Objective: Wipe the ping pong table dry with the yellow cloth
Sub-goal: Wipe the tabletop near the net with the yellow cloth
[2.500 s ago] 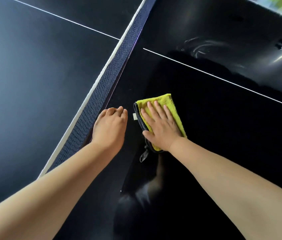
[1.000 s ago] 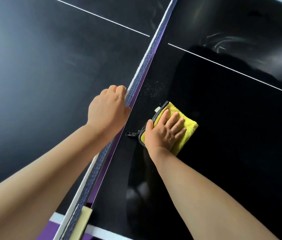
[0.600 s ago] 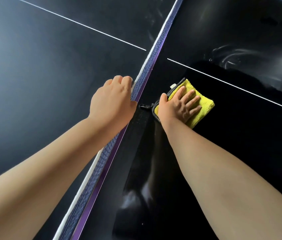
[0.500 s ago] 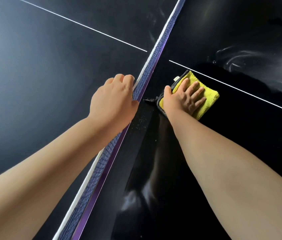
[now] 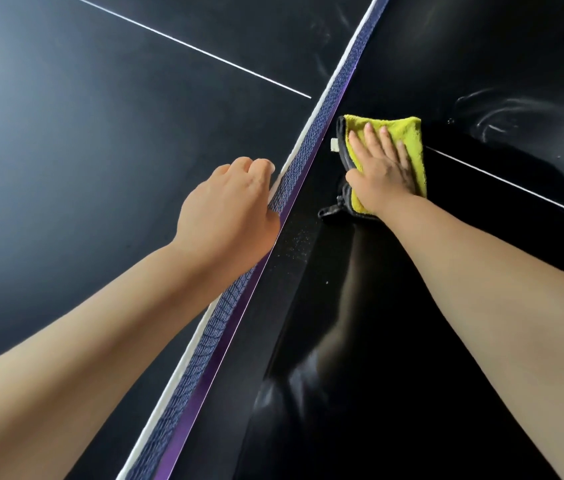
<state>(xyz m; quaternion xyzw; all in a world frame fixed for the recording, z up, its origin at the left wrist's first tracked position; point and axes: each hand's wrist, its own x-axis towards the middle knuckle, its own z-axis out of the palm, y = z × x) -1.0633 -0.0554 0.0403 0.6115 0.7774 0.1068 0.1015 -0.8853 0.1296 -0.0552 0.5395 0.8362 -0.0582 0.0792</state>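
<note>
Your right fingers (image 5: 370, 133): four, straight, slightly spread, pressed flat on the yellow cloth (image 5: 410, 133); the thumb is set apart towards the net side, along the cloth's grey trim (image 5: 343, 150). Your right hand (image 5: 382, 171): palm down, covering the cloth's middle, wrist low, forearm stretched forward. Cloth: folded, lying flat on the right half of the ping pong table (image 5: 481, 323), just beside the net (image 5: 294, 178) but apart from it; a white tag (image 5: 334, 145) and a grey loop (image 5: 331, 211) stick out on the net side. The white centre line (image 5: 516, 183) emerges from under the cloth's right edge. Open room: glossy dark tabletop to the right of the cloth and on your near side; pale wet swirls (image 5: 495, 112) lie beyond the line, well apart from the cloth; fine droplets (image 5: 299, 240) speckle the strip along the net's foot. Your left fingers (image 5: 253, 166): curled close together over the net's white top band, gripping it. Your left hand (image 5: 228, 209): knuckles up, on the net's top edge, forearm extended over the left half of the table.
</note>
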